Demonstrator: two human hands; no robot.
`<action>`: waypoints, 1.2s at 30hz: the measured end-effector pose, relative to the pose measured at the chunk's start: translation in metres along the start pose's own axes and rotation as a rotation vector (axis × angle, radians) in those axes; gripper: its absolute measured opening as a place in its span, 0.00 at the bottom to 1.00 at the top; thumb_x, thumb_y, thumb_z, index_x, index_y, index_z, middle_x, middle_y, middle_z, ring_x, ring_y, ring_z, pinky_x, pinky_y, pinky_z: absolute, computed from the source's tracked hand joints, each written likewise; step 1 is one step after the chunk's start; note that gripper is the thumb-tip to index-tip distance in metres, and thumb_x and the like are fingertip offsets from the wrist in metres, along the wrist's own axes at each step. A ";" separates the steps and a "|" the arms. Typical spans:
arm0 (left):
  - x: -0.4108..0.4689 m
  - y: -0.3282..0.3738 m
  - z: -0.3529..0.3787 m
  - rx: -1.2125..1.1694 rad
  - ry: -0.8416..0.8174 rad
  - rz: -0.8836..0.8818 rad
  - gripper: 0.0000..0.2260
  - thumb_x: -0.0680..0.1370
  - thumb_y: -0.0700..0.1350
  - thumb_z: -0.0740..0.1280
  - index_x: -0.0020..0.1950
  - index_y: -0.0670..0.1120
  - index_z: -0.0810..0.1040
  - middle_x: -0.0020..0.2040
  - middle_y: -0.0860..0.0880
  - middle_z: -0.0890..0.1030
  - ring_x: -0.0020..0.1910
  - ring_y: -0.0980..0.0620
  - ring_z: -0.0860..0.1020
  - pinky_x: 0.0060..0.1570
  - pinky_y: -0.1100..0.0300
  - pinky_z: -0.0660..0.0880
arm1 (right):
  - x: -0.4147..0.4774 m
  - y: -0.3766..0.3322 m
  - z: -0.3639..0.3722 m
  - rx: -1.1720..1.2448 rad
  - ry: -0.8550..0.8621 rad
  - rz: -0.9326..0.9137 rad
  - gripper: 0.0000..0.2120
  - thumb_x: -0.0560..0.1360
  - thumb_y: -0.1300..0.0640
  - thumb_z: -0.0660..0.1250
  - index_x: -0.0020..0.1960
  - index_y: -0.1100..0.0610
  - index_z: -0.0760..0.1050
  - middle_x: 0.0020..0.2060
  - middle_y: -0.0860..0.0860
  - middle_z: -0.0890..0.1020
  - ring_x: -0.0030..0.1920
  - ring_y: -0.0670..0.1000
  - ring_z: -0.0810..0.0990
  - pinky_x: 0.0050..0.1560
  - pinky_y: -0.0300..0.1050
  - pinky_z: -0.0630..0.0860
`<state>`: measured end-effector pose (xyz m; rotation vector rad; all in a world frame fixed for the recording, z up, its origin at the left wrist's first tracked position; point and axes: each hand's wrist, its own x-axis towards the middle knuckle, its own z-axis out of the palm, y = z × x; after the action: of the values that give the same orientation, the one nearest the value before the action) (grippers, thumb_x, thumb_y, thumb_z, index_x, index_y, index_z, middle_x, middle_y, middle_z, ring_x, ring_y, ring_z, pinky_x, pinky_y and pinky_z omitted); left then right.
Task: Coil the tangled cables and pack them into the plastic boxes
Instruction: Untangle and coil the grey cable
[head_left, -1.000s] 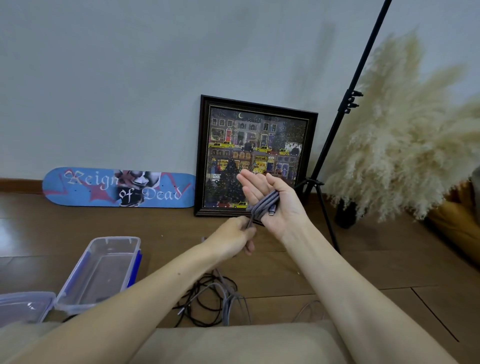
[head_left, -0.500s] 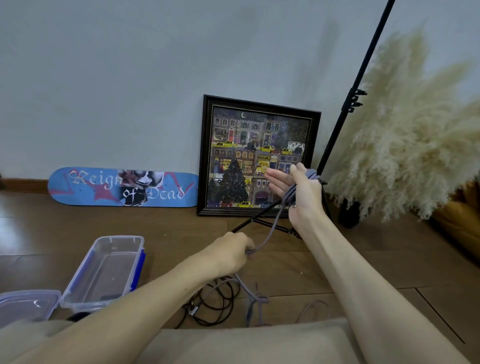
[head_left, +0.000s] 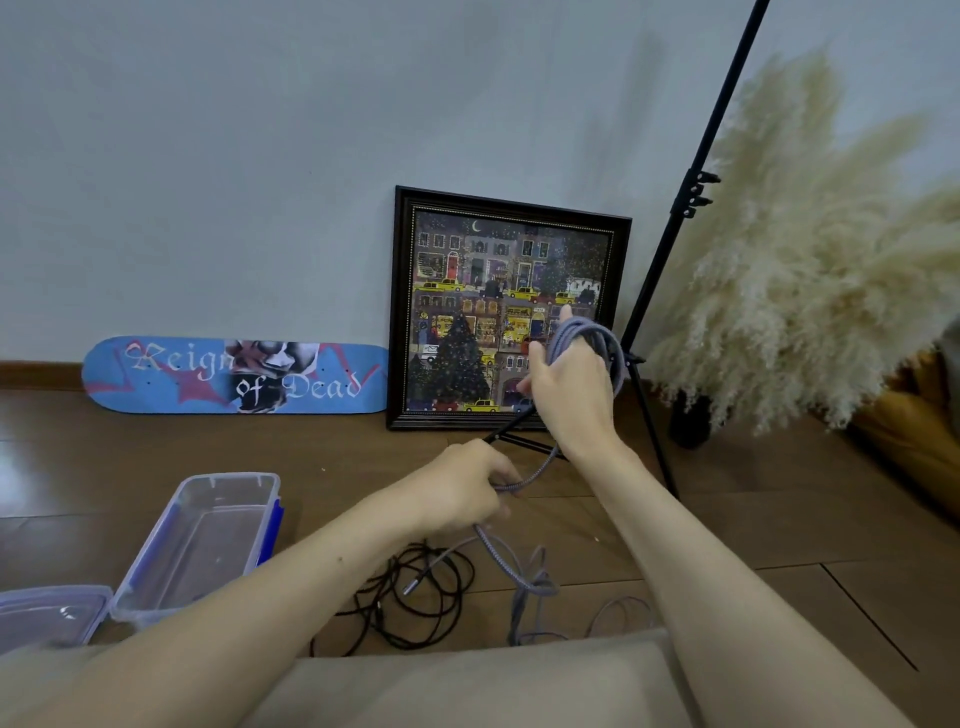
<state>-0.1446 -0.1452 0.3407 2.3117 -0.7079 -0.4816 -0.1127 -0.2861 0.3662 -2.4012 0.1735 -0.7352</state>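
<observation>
My right hand (head_left: 569, 387) is raised in front of the framed picture with loops of a grey braided cable (head_left: 592, 338) wound around its fingers. From there the cable runs down to my left hand (head_left: 467, 493), which pinches it lower and closer to me. The loose remainder of the grey cable trails onto the floor beside a tangle of black cable (head_left: 415, 597). An open clear plastic box with blue clips (head_left: 202, 540) sits on the floor at the left, and part of a second clear plastic box (head_left: 49, 613) shows at the lower left edge.
A framed picture (head_left: 506, 312) and a blue skateboard deck (head_left: 234, 374) lean on the wall. A black tripod stand (head_left: 675, 234) rises at the right beside pampas grass (head_left: 810, 260). A beige cushion (head_left: 467, 680) fills the near foreground.
My right hand has turned and moved right and up, and more loops of grey cable now wrap around it. My left hand has stayed low, feeding the cable.
</observation>
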 end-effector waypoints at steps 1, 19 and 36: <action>0.000 -0.001 -0.003 -0.067 -0.011 -0.024 0.12 0.75 0.36 0.68 0.58 0.42 0.78 0.46 0.48 0.77 0.35 0.53 0.77 0.41 0.61 0.75 | -0.002 -0.001 0.000 -0.076 -0.052 -0.056 0.24 0.81 0.51 0.58 0.74 0.61 0.63 0.36 0.50 0.83 0.32 0.47 0.81 0.32 0.34 0.76; -0.008 -0.003 -0.021 -1.320 0.298 -0.447 0.03 0.76 0.36 0.67 0.47 0.38 0.75 0.37 0.41 0.79 0.28 0.54 0.76 0.30 0.64 0.78 | -0.015 -0.018 0.005 -0.666 -0.082 -0.304 0.09 0.75 0.63 0.63 0.52 0.68 0.74 0.30 0.59 0.80 0.24 0.56 0.75 0.22 0.36 0.54; 0.003 -0.011 0.033 -0.550 0.074 -0.212 0.20 0.77 0.45 0.68 0.68 0.47 0.69 0.55 0.47 0.75 0.51 0.50 0.77 0.43 0.61 0.73 | -0.022 -0.028 0.026 -0.277 -0.001 0.002 0.14 0.82 0.53 0.56 0.50 0.63 0.73 0.37 0.56 0.81 0.33 0.55 0.79 0.29 0.43 0.69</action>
<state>-0.1554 -0.1560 0.3093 1.8741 -0.2484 -0.5974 -0.1179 -0.2438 0.3551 -2.6623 0.2943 -0.7505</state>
